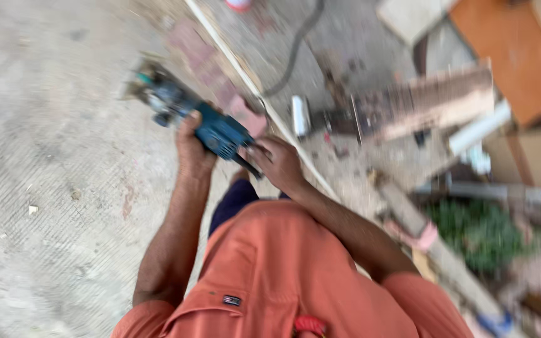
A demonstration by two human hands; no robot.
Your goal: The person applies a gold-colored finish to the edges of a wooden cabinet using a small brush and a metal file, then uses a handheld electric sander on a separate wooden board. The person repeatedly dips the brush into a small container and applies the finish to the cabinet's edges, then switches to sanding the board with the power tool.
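Over concrete floor (pixel 51 188), left hand (pixel 192 147) and right hand (pixel 280 164) both clamp blue power saw (pixel 205 122), blade at 10 o'clock; dangling cord could snag.

Bare concrete floor (pixel 51 188) left; wood scraps (pixel 433 103) right

Blue plastic power tool (pixel 217 133), rough concrete floor (pixel 51 163)

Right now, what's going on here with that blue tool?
A person in an orange shirt stands on bare concrete ground, holding a blue handheld power tool out in front. The left hand grips its body; the right hand is at its rear by the black cord. Wood offcuts and debris lie to the right. The picture is blurred.
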